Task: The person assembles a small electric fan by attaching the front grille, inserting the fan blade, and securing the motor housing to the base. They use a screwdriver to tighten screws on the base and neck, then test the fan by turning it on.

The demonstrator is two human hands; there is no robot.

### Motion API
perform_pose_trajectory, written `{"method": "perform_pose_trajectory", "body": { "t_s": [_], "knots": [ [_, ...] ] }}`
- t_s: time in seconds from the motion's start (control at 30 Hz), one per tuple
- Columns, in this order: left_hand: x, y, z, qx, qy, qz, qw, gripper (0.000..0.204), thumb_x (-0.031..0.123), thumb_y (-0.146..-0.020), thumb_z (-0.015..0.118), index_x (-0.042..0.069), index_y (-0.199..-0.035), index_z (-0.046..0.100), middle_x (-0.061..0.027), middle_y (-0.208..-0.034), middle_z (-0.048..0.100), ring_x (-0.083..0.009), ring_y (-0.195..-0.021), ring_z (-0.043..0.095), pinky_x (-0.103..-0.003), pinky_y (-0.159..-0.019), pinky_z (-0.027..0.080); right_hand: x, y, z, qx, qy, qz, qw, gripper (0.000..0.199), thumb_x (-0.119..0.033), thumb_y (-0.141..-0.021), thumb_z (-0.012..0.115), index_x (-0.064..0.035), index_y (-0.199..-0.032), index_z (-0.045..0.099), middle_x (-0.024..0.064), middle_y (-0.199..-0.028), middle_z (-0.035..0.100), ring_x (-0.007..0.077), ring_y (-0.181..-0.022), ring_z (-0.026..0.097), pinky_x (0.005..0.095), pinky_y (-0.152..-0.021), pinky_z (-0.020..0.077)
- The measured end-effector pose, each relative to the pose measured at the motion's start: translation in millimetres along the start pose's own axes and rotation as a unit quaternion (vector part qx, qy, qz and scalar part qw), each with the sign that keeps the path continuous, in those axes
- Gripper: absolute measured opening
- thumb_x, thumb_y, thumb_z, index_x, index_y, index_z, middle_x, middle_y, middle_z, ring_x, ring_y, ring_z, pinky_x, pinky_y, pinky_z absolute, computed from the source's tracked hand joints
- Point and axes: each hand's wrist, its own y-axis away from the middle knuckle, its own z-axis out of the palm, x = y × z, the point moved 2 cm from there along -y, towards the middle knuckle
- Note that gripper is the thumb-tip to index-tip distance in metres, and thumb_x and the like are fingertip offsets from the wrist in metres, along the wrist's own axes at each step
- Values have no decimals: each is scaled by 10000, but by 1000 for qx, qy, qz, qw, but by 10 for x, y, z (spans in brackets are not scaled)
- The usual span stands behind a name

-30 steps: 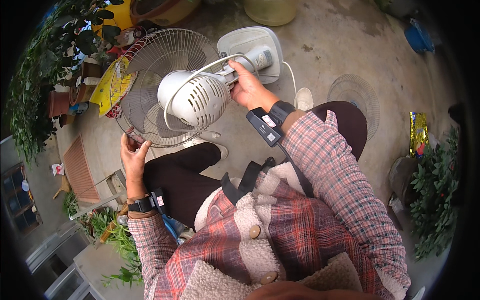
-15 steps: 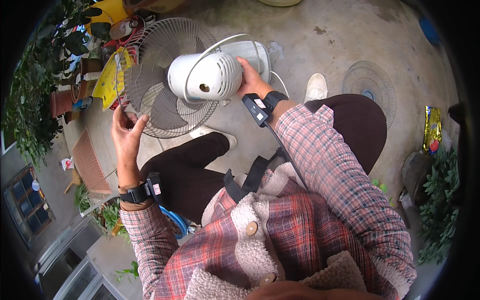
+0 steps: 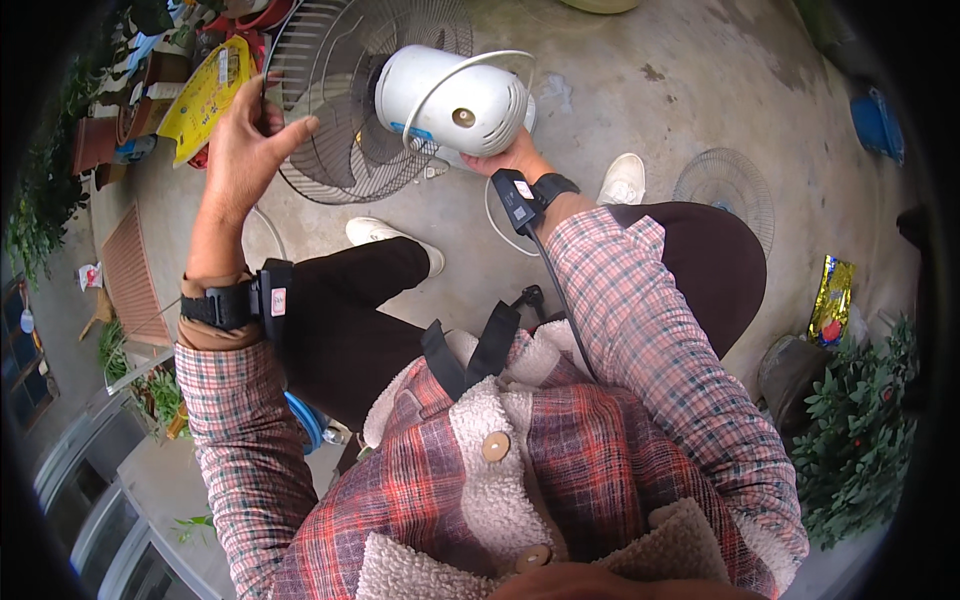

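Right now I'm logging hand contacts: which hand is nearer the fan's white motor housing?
Right. The right hand grips the underside of the white motor housing; the left hand sits apart to its left, on the wire grille rim.

A stained grey concrete floor (image 3: 660, 90) lies in daylight. A round wire fan guard (image 3: 724, 190) rests on it, near a crumpled gold foil packet (image 3: 830, 298) and leafy green plants (image 3: 855, 440).
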Motion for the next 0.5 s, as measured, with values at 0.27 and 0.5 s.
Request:
{"method": "perform_pose_trajectory", "body": {
  "t_s": [0.27, 0.5],
  "knots": [
    [34, -206, 30, -1, -71, 37, 997, 584, 254, -772, 766, -2, -1256, 562, -14, -797, 551, -108, -734, 524, -253, -691, 471, -139, -139, -165, 56, 162, -40, 984, 510, -557, -916, 449, -115, -1133, 581, 66, -1051, 633, 225, -1019, 583, 389, -819, 474],
    [64, -450, 37, -27, 29, 1, 999, 622, 234, -735, 751, -69, -1225, 519, -200, -1051, 641, -264, -962, 626, -349, -855, 514, -392, 30, -291, 201, 460, -220, 836, 269, -260, -947, 494, -21, -1043, 572, 99, -959, 652, 239, -910, 621, 379, -784, 493]
  ]
}}
